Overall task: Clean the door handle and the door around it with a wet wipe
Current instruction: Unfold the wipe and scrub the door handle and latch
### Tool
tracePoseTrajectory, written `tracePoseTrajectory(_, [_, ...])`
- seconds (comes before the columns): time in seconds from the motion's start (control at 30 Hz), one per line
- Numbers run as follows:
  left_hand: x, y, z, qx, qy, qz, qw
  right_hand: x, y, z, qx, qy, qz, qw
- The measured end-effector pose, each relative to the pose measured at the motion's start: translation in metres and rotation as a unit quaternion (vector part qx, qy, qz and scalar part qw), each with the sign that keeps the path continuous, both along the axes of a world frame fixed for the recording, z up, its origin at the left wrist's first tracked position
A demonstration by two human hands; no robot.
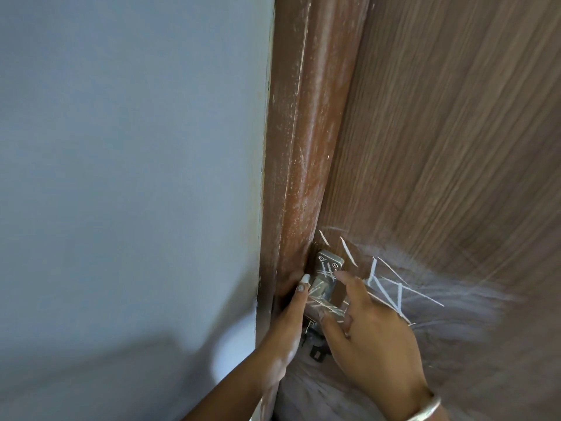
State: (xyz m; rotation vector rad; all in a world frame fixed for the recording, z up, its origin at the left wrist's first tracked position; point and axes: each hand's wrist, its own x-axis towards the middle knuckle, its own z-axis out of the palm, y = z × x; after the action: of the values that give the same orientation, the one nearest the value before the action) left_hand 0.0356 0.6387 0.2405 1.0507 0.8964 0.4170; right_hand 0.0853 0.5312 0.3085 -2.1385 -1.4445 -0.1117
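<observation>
Eyes on the handle [323, 288]: it sits low on the door [455, 147], at its left edge just beside the frame [303, 147]. It is streaked all over with white lines. More of those marks [385, 284] cross the wood just right of it, inside a pale smeared haze that spreads right and down.

My left hand [288, 317] reaches up along the frame, fingers [299, 294] straight and together against the handle's left side. There's a small white bit at the tip, and I can't tell whether it's pinched or just a nail.

My right hand [376, 338] comes in from the near right with fingers loosely spread, the forefinger tip up by the handle's plate and nothing held.

I see no wipe anywhere. By my reckoning the cleaning has barely begun: the handle, the lines and the haze are all left to do.
</observation>
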Motion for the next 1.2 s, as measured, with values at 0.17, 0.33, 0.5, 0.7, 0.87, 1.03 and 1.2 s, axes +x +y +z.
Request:
tracePoseTrajectory(0.17, [-0.021, -0.007, -0.004, -0.001, -0.042, -0.063, 0.997, 0.0, -0.009, 0.0, -0.012, 0.02, 0.011, 1.0])
tracePoseTrajectory(0.33, [-0.026, -0.01, 0.028, 0.04, -0.102, -0.04, 0.993, 0.003, -0.016, -0.002, -0.02, 0.048, 0.007, 0.999])
tracePoseTrajectory(0.5, [-0.027, -0.006, 0.064, 0.076, -0.129, -0.062, 0.987, 0.003, -0.018, -0.002, -0.025, 0.044, 0.01, 0.999])
tracePoseTrajectory(0.7, [-0.022, -0.005, 0.079, 0.091, -0.082, -0.061, 0.991, 0.005, -0.016, -0.004, -0.03, 0.044, 0.013, 0.998])
tracePoseTrajectory(0.87, [-0.02, -0.012, 0.068, 0.112, -0.059, -0.027, 0.992, 0.009, -0.015, -0.007, -0.033, 0.043, 0.011, 0.998])
tracePoseTrajectory(1.03, [-0.024, -0.007, 0.061, 0.094, -0.047, -0.046, 0.993, 0.015, -0.015, -0.008, -0.042, 0.041, 0.001, 0.998])
tracePoseTrajectory(1.2, [-0.024, -0.006, 0.048, 0.068, -0.044, -0.057, 0.995, 0.015, -0.014, -0.009, -0.04, 0.046, 0.001, 0.998])
